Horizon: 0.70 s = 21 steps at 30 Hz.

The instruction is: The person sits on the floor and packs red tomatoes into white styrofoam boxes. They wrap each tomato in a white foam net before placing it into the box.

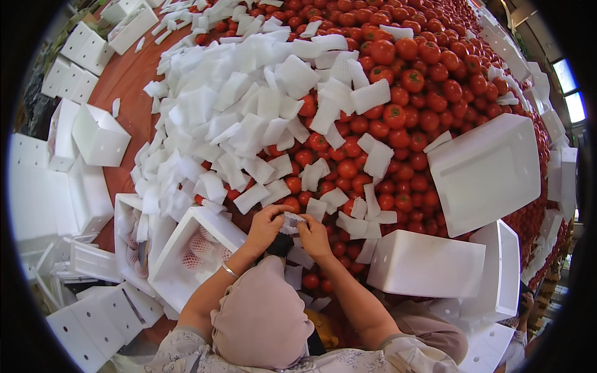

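My left hand [267, 229] and my right hand [314, 237] meet at the near edge of the tomato pile. Between them is a white foam net sleeve [291, 224], its rim pinched by the fingers of both. Whether anything is inside the sleeve cannot be seen. Red tomatoes [346, 169] lie just beyond, with loose flat foam sleeves [315, 175] scattered over them. A large heap of such sleeves [224, 93] covers the pile to the left. Beside my left forearm, an open white foam box [170, 254] holds several tomatoes in net sleeves [199, 247].
A second open foam box [122, 233] with sleeved tomatoes stands further left. On the right, foam boxes [426, 263] and an upturned one [485, 172] rest against the tomatoes. More boxes [100, 133] line the red ground sheet [128, 79]. Part of another person [524, 310] shows at lower right.
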{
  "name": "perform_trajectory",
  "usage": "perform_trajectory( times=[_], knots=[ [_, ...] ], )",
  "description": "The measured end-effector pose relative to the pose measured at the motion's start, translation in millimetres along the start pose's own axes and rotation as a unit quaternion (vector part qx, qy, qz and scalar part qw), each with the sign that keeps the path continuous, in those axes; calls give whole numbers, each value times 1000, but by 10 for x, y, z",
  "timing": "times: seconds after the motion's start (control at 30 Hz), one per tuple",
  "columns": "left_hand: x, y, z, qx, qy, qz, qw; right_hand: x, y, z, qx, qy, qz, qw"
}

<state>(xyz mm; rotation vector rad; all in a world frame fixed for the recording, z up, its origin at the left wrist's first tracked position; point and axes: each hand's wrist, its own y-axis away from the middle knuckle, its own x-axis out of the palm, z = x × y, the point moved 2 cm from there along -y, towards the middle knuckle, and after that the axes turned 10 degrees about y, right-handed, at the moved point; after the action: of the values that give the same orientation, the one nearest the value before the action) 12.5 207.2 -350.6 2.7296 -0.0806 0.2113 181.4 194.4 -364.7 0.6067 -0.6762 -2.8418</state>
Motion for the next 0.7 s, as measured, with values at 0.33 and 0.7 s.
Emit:
perform_trajectory(
  times=[0.33,0.7],
  knots=[
    [33,33,39,-22,-37,-25,999,101,7,196,-84,62,-140,985],
    [-63,-277,12,-14,87,-268,959,255,82,129,95,-112,-59,987]
  ],
)
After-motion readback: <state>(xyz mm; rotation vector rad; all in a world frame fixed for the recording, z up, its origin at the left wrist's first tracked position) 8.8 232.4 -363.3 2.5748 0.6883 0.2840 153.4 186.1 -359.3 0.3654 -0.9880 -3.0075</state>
